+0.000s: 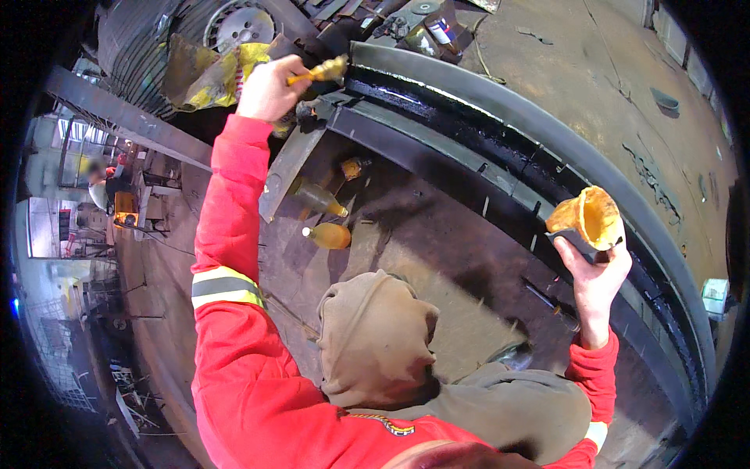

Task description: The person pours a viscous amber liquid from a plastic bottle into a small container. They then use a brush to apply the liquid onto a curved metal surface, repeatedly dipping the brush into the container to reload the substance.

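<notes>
My left hand (264,87), arm in a red sleeve with a reflective band, reaches up and ahead, its grip closed around the handle of a paint brush (320,73) whose yellowed head points toward the dark curved steel channel (469,148) sweeping across the view. The brush tip hangs just at the channel's upper left end, close to the wet black coating there; whether bristles touch the metal, I cannot tell. My right hand (595,270) is raised at the right, its grip wrapped on a cut-open plastic container (590,219), orange-yellow inside, held tilted just beside the channel's inner rim. Below and between my arms lies a rusty brown steel floor (437,258), where two amber bottles (324,223) lie on their sides near each other, well apart from both hands. A third small bottle (351,166) sits a little above them. A crumpled yellow sheet (211,74) rests at the upper left, beside a ribbed grey drum (141,47). A person (101,184), blurred, stands far off at the left.
</notes>
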{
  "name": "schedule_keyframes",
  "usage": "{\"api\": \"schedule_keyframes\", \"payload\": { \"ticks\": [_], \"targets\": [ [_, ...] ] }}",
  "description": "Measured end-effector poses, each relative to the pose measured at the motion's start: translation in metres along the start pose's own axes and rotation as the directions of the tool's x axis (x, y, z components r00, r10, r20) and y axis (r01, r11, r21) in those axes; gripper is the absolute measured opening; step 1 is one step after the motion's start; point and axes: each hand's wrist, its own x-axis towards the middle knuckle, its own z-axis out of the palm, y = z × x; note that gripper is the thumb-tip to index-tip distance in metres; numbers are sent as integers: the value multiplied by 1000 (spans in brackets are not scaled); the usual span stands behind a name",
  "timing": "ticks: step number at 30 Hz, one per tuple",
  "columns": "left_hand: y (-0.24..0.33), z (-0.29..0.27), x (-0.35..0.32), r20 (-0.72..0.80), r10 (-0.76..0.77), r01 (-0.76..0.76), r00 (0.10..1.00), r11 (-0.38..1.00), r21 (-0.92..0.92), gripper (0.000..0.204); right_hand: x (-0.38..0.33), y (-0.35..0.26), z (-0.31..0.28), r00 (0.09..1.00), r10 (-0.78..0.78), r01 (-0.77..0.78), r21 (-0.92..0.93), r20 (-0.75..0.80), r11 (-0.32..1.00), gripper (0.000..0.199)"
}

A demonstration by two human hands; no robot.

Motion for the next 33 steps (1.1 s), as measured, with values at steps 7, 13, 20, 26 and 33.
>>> {"api": "schedule_keyframes", "payload": {
  "ticks": [7,13,20,26,33],
  "targets": [
    [-44,35,-1,132,-247,267,960,949,-166,28,-2,-3,2,1000,-18,18,-12,-19,1000,54],
    [-26,19,12,59,-282,287,958,950,-125,31,-4,-4,-1,999,29,-29,1,-32,1000,56],
    [50,-12,-6,172,-178,240,969,849,-470,24,-2,0,1,998,-39,38,-12,-43,999,54],
    [188,25,-18,10,165,-144,986,892,-427,12,-1,0,-1,997,-69,69,-26,-26,997,54],
    [210,-10,-24,-14,119,-114,993,898,-426,11,-9,7,-13,999,-31,30,-24,-21,999,57]
  ]
}}
